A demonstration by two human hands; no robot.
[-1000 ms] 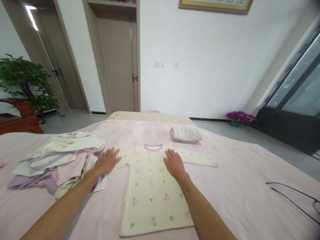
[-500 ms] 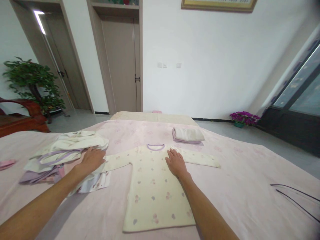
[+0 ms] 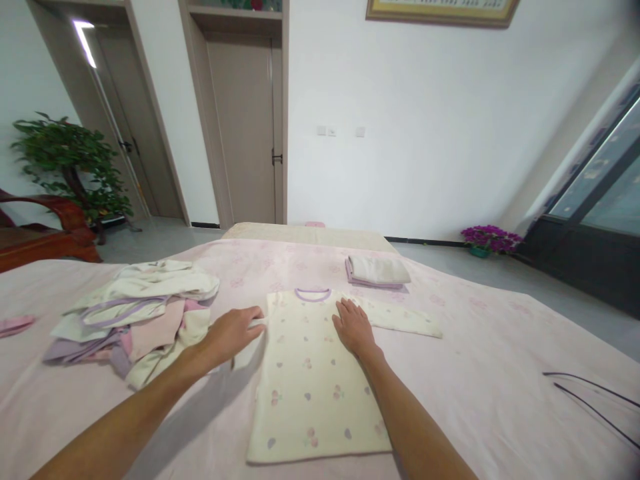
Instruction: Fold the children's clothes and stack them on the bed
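Observation:
A cream long-sleeved shirt (image 3: 306, 373) with cherry and heart prints and a lilac neckband lies spread on the pink cloth. At its left edge, my left hand (image 3: 235, 333) is closed on the shirt's left sleeve, with pale fabric showing between thumb and fingers; most of that sleeve is hidden by the hand. My right hand (image 3: 354, 327) rests flat, fingers stretched out, on the shirt's upper right by the shoulder. The right sleeve (image 3: 407, 319) extends out beyond it. Left of my left hand lies a loose heap of clothes (image 3: 155, 313) in cream, pink and lilac.
A folded stack of clothes (image 3: 377, 270) sits beyond the shirt's collar. Two thin dark cords (image 3: 590, 383) lie at the right. A small pink cloth piece (image 3: 16, 325) is at the far left. The pink bedspread (image 3: 475, 373) covers the surface.
My left hand has moved right from the heap's edge to the shirt's left side, drawing in the sleeve that lay stretched out. My right hand stays on the shirt.

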